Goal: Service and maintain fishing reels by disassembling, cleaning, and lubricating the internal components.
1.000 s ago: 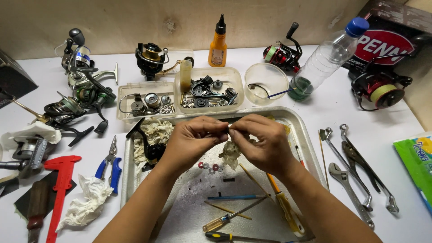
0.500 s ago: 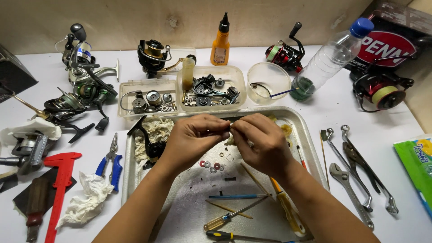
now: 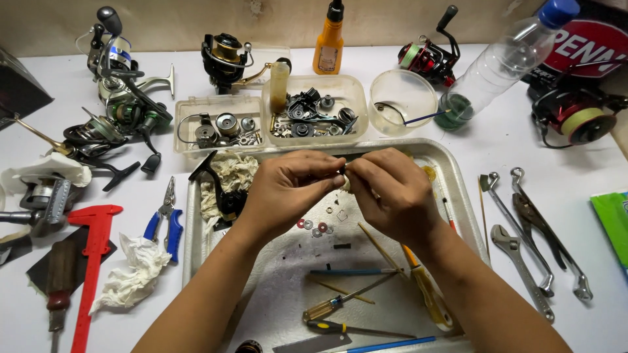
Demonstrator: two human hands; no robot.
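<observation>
Part (image 3: 345,181) pinched between both hands' fingers (image 3: 330,180) | above metal tray (image 3: 458,189)

**Figure: The person's hands and forearms, seen from the head camera**

Two bare forearms enter from the near edge. The left hand (image 3: 288,193) and right hand (image 3: 392,196) wear no gloves, rings, watch or wristband. No sleeve shows on either arm up to the near edge. Fingernails are short and unpainted; fine hair shows on the forearms.
</observation>
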